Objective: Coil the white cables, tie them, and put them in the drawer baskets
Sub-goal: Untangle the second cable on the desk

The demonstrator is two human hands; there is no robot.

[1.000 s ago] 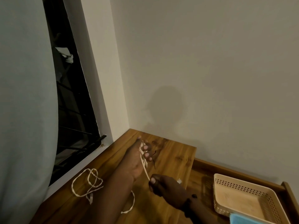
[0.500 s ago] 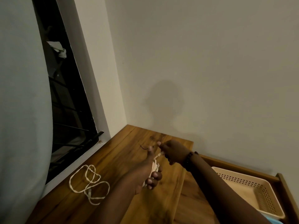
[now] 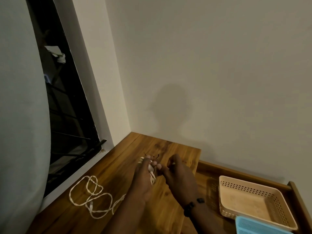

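the white cable [image 3: 152, 174] is thin and pale cream in the dim light, wound into several tight turns around the fingers of the left hand [image 3: 143, 179]. the turns bunch between the thumb side and the curled fingertips, over the far part of the wooden tabletop [image 3: 118, 166]. the left hand is closed around this coil, fingers pressed on the strands. the right hand [image 3: 179, 176] sits just beside it, fingers curled inward and pinching something small and pale near the coil; whether that is the cable's end cannot be told. a dark beaded bracelet [image 3: 192, 206] circles the right wrist. a thin dark tie [image 3: 156, 156] sticks out just beyond the left fingertips.

the loose part of the cable [image 3: 91, 198] lies in open, uneven loops on the tabletop to the left of the forearm, with a small white plug among them, and a strand runs from it toward the left arm.

in the open drawer [image 3: 293, 188] at right stands a beige perforated basket [image 3: 249, 200], with the corner of a blue basket [image 3: 249, 225] just in front of it. a dark window [image 3: 67, 107] lies at left.

no brand, label or writing can be read anywhere.
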